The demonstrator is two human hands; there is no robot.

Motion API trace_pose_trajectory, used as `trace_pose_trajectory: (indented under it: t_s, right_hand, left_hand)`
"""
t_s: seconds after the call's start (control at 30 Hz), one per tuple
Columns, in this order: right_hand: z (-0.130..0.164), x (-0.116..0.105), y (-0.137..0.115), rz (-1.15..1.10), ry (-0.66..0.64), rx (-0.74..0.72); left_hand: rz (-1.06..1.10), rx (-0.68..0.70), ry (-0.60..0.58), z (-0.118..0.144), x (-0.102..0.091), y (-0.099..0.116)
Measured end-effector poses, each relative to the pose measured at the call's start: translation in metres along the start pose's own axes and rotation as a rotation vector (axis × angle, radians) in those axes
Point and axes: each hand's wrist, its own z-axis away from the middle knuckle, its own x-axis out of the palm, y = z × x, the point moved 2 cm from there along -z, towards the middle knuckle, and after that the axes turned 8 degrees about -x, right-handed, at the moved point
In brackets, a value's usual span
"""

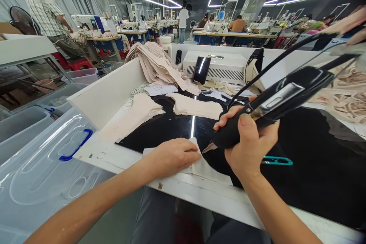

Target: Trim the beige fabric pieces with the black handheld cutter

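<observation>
- At the near edge of the black worktop [314,167], your left hand [171,156] lies flat, fingers spread, pressing down a pale fabric piece [210,171].
- Your right hand [250,145] is wrapped tight around the black handheld tool [274,105], its tip just touching the fabric beside your left fingers.
- The fabric looks thin, limp and light; it will likely slide on the glossy top, so pin it close to the tip.
- The tool looks rigid and cabled; hold it by the padded grip, where you have it.
- Teal snips [277,161] lie just right of your wrist; cut stacks [197,106] sit farther back.
</observation>
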Motion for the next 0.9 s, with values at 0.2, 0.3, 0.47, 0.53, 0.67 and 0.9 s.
trace_pose_trajectory:
  t_s: [0.2, 0.3, 0.47, 0.53, 0.67, 0.9]
  right_hand:
    - [0.002, 0.000, 0.002, 0.011, -0.010, -0.004]
    - [0.003, 0.000, 0.003, 0.028, -0.028, -0.008]
    - [0.002, 0.001, -0.001, 0.044, -0.026, -0.009]
    - [0.001, -0.001, -0.005, 0.034, 0.004, 0.007]
    - [0.003, -0.003, -0.010, 0.037, 0.025, 0.022]
    - [0.008, -0.004, -0.008, 0.071, -0.019, 0.012]
  left_hand:
    - [-0.057, 0.028, -0.012, 0.001, 0.000, 0.004]
    - [-0.095, 0.038, -0.020, 0.001, -0.001, 0.005]
    - [-0.109, 0.049, -0.012, 0.003, -0.001, 0.006]
    - [-0.113, 0.055, -0.012, 0.003, -0.002, 0.007]
    - [-0.113, 0.053, -0.012, 0.004, -0.003, 0.007]
    - [-0.112, 0.054, -0.018, 0.005, -0.001, 0.004]
